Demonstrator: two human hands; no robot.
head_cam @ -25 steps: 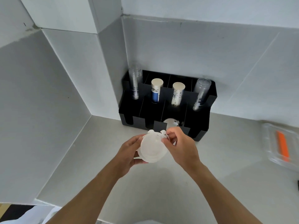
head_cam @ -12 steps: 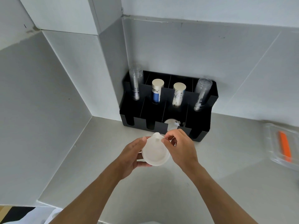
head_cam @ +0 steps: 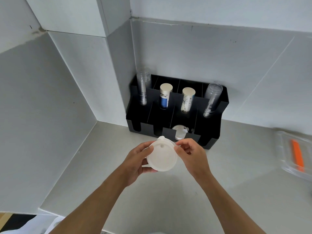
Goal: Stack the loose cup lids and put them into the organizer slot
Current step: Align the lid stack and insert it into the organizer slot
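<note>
A stack of white translucent cup lids (head_cam: 162,157) is held above the counter, just in front of the black organizer (head_cam: 209,139). My left hand (head_cam: 136,159) grips the stack from its left and underside. My right hand (head_cam: 191,152) pinches the stack's upper right rim with thumb and forefinger. More lids (head_cam: 180,132) stand in the organizer's front slot second from the right, directly behind the held stack.
The organizer's back row holds two clear cup stacks (head_cam: 143,86) and two paper cup stacks (head_cam: 165,95). A clear plastic box (head_cam: 283,149) with an orange item (head_cam: 297,154) lies at the right on the grey counter (head_cam: 168,200). White walls close the left and back.
The lids in my hands have been pressed together into one aligned stack with a single tab on top. Both hands stayed nearly in place in front of the organizer.
</note>
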